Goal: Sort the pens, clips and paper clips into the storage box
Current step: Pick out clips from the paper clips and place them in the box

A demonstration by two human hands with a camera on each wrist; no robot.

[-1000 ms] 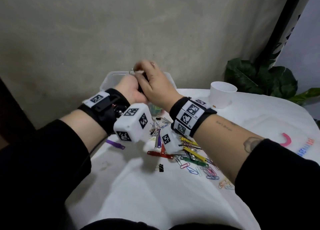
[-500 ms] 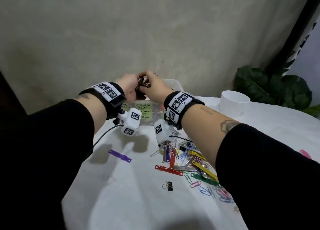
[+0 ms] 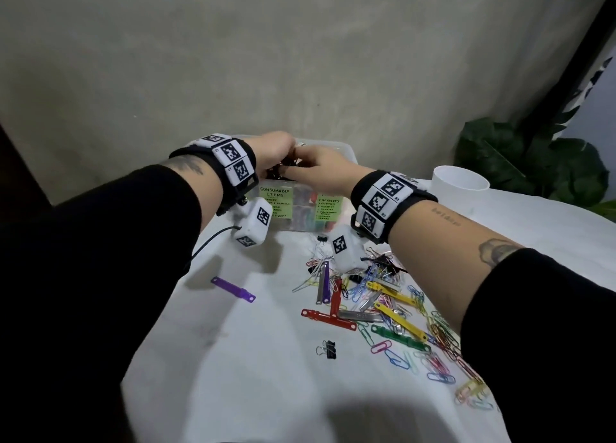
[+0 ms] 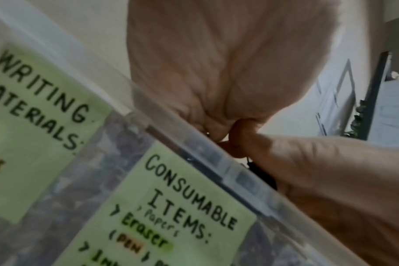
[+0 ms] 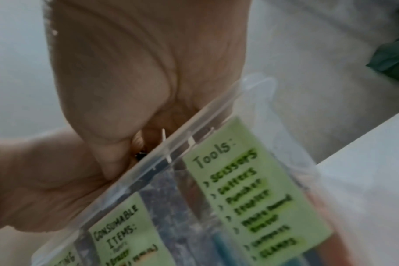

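Clear, glossy plastic storage box (image 3: 346,152), rectangular, thin rim, with three pale green paper labels hand-lettered in black: "Writing Materials" (image 4: 34,115), "Consumable Items" (image 3: 276,202), "Tools" (image 3: 329,206). My left hand (image 3: 273,152) and right hand (image 3: 325,172) meet over its near rim, fingers of both curled together round a small clump of black binder clips (image 3: 283,172) with wire handles; from the left wrist a black clip body (image 4: 262,175) shows tucked under my right hand just inside the rim. How many clips are in the clump I cannot tell. Below my grip, towards me, on white matte cloth covering the table (image 3: 266,392): one heap of wire paper clips (image 3: 433,342), thin bent loops in blue, pink, yellow, green and silver, too many and too tangled to count. Mixed into it, flat plastic fastener strips with punched ends: two red ones (image 3: 328,317) crossing, two yellow (image 3: 400,321), one green (image 3: 400,337), one purple upright in the heap (image 3: 324,284), and some silver metal bars. One purple strip (image 3: 233,290) lies alone, well apart to the left of the heap, below my left wrist. One black binder clip (image 3: 328,349) lies alone nearest me; a few more sit just under my right wrist (image 3: 383,262). To the right of my grip, one white round cup (image 3: 460,184), smooth, upright, and behind it dark green broad-leaved plant foliage (image 3: 533,162).
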